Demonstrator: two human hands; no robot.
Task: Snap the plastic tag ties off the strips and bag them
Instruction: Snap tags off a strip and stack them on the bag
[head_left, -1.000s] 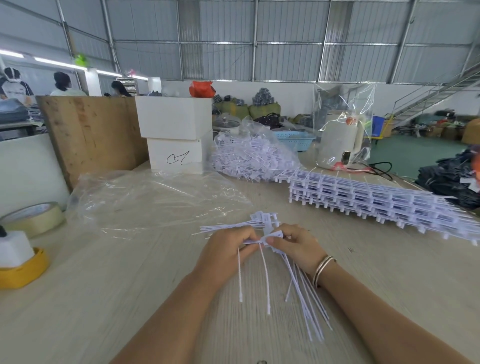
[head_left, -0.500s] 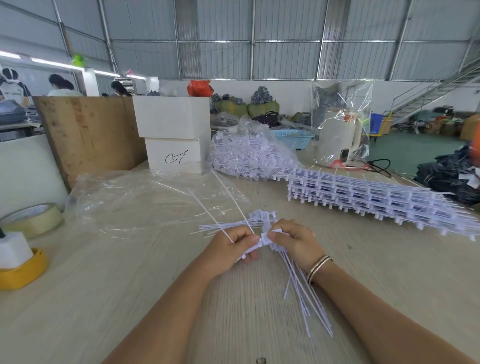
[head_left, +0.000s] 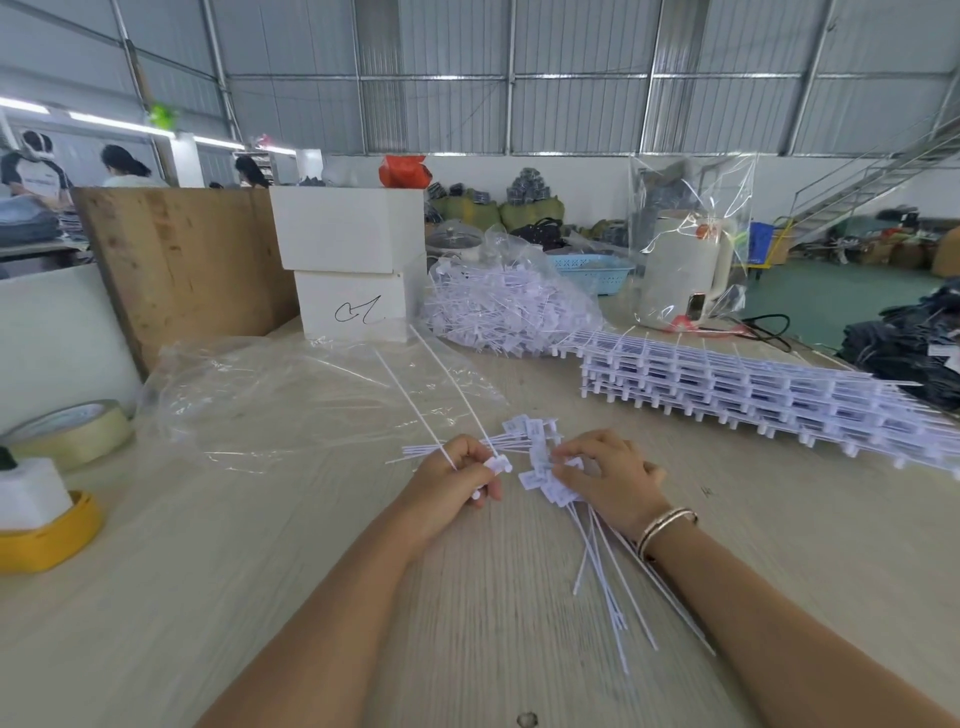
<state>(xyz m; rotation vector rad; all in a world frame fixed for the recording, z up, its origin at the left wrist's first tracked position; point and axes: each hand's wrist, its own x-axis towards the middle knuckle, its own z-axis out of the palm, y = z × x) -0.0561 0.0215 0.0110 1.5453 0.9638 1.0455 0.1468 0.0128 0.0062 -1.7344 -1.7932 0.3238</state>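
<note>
Left hand (head_left: 457, 475) pinches 2 ties (head_left: 441, 400); right hand (head_left: 605, 475) grips the bunch (head_left: 545, 480) (loosely, I'd judge), so a tug could scatter it across the counter (head_left: 311, 545).

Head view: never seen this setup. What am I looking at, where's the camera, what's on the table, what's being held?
There is no machine here. A person wears one wide-angle camera on the head, looking down at their own two bare hands over a wooden table. The left hand grips a couple of white plastic ties whose long tails point away. The right hand holds a bundle of ties, tails trailing back beside the wrist. Further off lie a flat clear bag, a stack of unsnapped strips, a filled bag of loose ties, a tape roll and white boxes.
</note>
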